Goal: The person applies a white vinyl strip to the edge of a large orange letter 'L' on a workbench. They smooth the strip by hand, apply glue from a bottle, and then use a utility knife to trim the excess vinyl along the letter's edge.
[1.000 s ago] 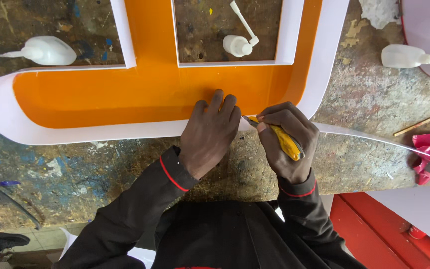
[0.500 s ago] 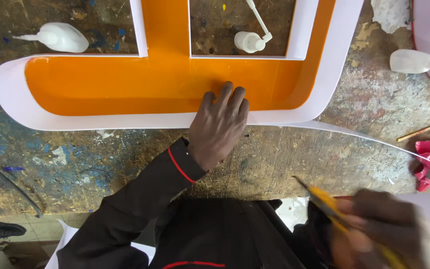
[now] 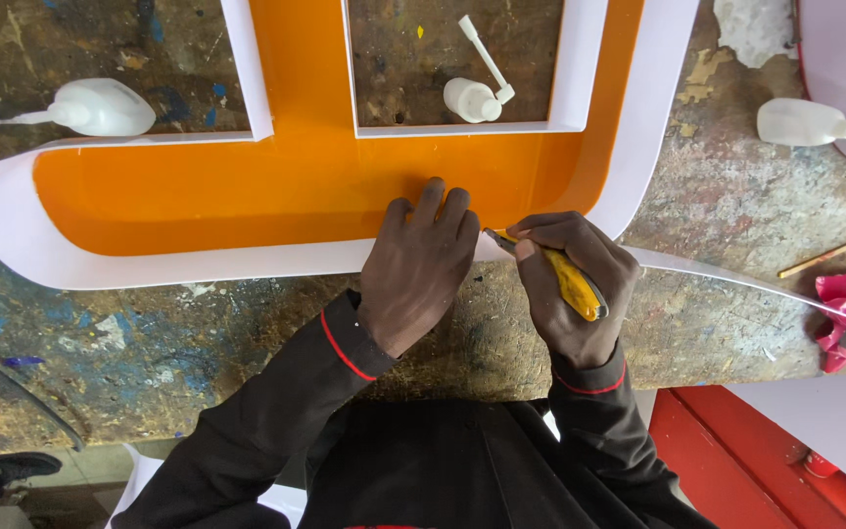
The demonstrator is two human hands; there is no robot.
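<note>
— From the head camera, where does the sign letter (image 3: 325, 186) lie from your hands?

— Just ahead of you on the desk (image 3: 736, 196), long side running left to right. Your left hand (image 3: 418, 264) presses flat on its near white wall (image 3: 198, 269), fingers spread, holding nothing.

— And the other grip?

— Your right hand (image 3: 570, 284) is clamped on a yellow knife (image 3: 565, 279), tip at the wall beside your left fingers, where a white strip (image 3: 736, 279) trails right.
</note>
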